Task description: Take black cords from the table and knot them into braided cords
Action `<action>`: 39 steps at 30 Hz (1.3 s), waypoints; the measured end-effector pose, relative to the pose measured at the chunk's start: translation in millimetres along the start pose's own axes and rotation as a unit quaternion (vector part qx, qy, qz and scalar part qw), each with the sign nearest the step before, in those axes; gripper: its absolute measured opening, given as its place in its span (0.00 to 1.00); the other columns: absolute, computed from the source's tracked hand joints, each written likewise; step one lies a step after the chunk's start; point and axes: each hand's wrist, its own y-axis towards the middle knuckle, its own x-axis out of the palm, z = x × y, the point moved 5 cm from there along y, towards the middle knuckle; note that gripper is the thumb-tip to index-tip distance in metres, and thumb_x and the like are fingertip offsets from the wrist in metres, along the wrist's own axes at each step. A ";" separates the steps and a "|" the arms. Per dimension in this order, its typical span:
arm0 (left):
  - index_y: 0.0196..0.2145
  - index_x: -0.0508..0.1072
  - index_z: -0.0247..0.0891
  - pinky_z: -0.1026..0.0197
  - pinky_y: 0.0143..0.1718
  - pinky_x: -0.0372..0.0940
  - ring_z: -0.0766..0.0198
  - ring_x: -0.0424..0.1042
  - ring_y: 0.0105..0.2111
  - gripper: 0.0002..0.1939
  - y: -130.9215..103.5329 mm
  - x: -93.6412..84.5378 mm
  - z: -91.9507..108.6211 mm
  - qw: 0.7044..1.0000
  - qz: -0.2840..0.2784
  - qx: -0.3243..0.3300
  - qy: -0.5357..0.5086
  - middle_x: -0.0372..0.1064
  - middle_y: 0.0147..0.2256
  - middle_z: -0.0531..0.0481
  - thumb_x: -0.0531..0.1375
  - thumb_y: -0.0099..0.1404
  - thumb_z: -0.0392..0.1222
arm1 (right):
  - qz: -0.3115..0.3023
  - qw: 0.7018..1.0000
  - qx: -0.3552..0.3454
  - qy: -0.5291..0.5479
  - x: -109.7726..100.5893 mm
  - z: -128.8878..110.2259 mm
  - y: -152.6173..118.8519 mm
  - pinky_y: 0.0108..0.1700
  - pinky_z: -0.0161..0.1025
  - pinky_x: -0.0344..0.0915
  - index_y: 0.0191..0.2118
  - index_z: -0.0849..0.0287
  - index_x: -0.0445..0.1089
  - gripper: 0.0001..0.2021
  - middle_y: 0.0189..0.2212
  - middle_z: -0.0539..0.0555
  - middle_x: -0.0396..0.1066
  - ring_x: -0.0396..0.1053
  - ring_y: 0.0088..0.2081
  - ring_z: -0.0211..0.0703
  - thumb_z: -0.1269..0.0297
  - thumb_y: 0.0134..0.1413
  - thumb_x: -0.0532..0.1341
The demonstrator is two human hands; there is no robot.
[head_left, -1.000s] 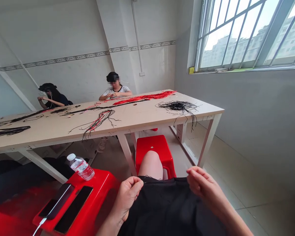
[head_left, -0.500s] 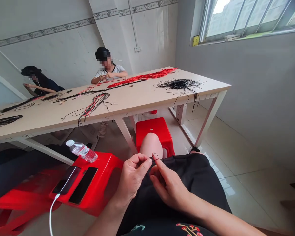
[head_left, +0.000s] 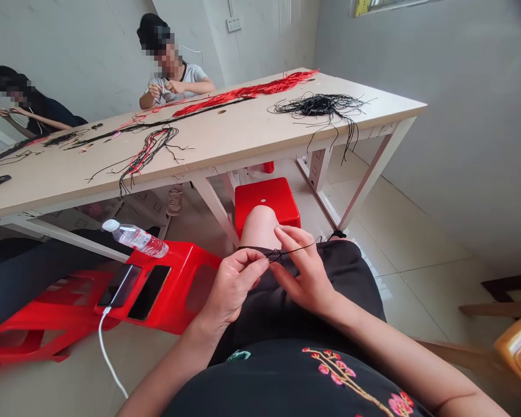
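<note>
Above my lap, my left hand (head_left: 238,281) is closed, its thumb and forefinger pinching a thin black cord (head_left: 282,253). A small loop shows in the cord just beyond those fingertips. My right hand (head_left: 306,269) is beside it, fingers stretched out and thumb apart from them. Across its fingers runs the cord, its free end curling out past the knuckles. Whether the right fingers grip the cord between them cannot be made out.
On the long table (head_left: 238,136) lie a red cord bundle (head_left: 252,92), a tangled black cord bundle (head_left: 319,105) and a mixed bunch (head_left: 150,147). A red stool (head_left: 186,260) at my left bears a water bottle (head_left: 136,237) and two phones (head_left: 150,292). Two people sit across the table.
My right hand has opened its fingers and shifted slightly right and up, with the cord now stretched across them. My left hand keeps its pinch. The view has tilted down.
</note>
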 end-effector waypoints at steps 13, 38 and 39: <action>0.24 0.69 0.34 0.72 0.17 0.50 0.75 0.57 0.19 0.08 9.2 -11.2 0.2 0.998 0.037 -0.008 -0.058 0.60 0.18 0.57 0.64 0.50 0.40 | -0.088 0.920 0.323 0.203 5.0 31.9 -18.7 0.22 0.31 0.63 0.33 0.61 0.71 0.10 0.23 0.51 0.70 0.65 0.21 0.34 0.58 0.53 0.60; 0.27 0.74 0.35 0.72 0.23 0.58 0.74 0.64 0.22 0.08 13.8 -18.3 -5.2 0.992 0.075 0.076 0.069 0.68 0.20 0.55 0.65 0.52 0.42 | -0.151 0.987 -0.011 -0.050 -1.5 -8.1 -3.7 0.34 0.36 0.70 0.41 0.61 0.71 0.10 0.32 0.57 0.69 0.69 0.33 0.40 0.71 0.60 0.53; 0.27 0.74 0.35 0.72 0.23 0.58 0.74 0.64 0.22 0.08 13.9 -17.9 -5.1 0.992 0.075 0.076 0.070 0.68 0.20 0.55 0.66 0.52 0.42 | -0.152 0.987 -0.017 -0.053 -1.5 -8.7 -3.5 0.35 0.36 0.70 0.41 0.62 0.71 0.10 0.33 0.57 0.69 0.69 0.34 0.41 0.73 0.60 0.53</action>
